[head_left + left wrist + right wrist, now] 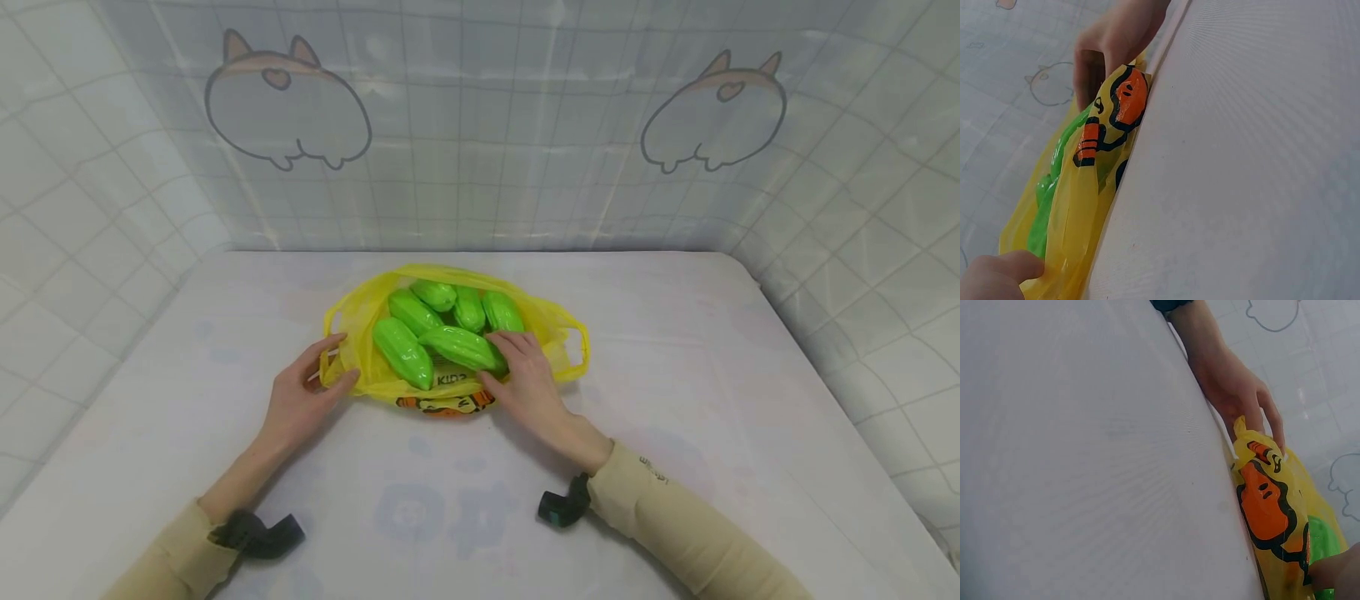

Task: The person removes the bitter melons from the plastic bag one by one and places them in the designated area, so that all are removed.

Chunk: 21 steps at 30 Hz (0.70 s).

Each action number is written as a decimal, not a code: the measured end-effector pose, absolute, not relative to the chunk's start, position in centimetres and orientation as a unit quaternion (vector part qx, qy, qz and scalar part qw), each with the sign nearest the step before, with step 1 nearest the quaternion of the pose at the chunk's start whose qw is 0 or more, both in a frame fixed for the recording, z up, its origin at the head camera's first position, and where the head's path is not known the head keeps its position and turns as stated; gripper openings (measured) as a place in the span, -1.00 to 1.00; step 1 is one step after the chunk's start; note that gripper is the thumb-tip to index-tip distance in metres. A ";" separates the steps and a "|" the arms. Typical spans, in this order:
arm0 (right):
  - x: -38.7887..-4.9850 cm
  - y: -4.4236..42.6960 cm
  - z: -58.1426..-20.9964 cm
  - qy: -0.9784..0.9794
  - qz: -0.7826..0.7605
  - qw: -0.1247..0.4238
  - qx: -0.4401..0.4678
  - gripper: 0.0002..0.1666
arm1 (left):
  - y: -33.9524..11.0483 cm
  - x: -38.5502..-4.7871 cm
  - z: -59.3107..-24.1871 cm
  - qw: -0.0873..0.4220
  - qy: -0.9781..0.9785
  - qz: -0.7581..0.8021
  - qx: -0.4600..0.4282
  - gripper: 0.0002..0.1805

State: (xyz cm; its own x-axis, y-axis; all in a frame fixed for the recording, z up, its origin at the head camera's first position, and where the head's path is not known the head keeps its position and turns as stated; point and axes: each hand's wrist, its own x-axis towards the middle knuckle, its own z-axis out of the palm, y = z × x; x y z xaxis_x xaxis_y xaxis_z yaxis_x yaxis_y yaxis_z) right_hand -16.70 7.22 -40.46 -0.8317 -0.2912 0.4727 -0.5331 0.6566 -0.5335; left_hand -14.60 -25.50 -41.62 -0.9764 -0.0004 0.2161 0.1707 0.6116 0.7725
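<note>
A yellow plastic bag point(360, 333) lies mouth up on the table, with orange and black print on its near side. Inside it are several shiny green ribbed gourd-like pieces point(405, 352), which look like plastic. My left hand point(300, 396) holds the bag's left edge by the handle, thumb at the near rim and fingers farther back. My right hand point(532, 392) reaches over the near right rim and grips the right end of one green piece point(459, 346), its fingers on the far side and thumb on the near side. Part of the fingertips is hidden.
The white table point(675, 350) carries faint printed shapes. Behind it hangs a pale gridded curtain point(480, 125) with cartoon animal drawings, and similar gridded sheets flank both sides. The bag's right handle loop point(583, 350) stands out to the right. A dark strap device point(562, 504) sits on each wrist.
</note>
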 end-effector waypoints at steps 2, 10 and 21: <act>-16.6 7.2 -40.5 -0.892 0.343 0.178 0.233 -0.39 | -25.5 -14.6 -41.6 0.098 -0.892 -0.438 -0.048 -0.38; -16.4 7.4 -40.6 -0.887 0.355 0.185 0.232 -0.41 | -25.4 -14.5 -41.8 0.095 -0.895 -0.434 -0.047 -0.37; -16.2 7.7 -40.0 -0.884 0.369 0.179 0.224 -0.43 | -25.2 -14.2 -41.7 0.089 -0.895 -0.435 -0.042 -0.36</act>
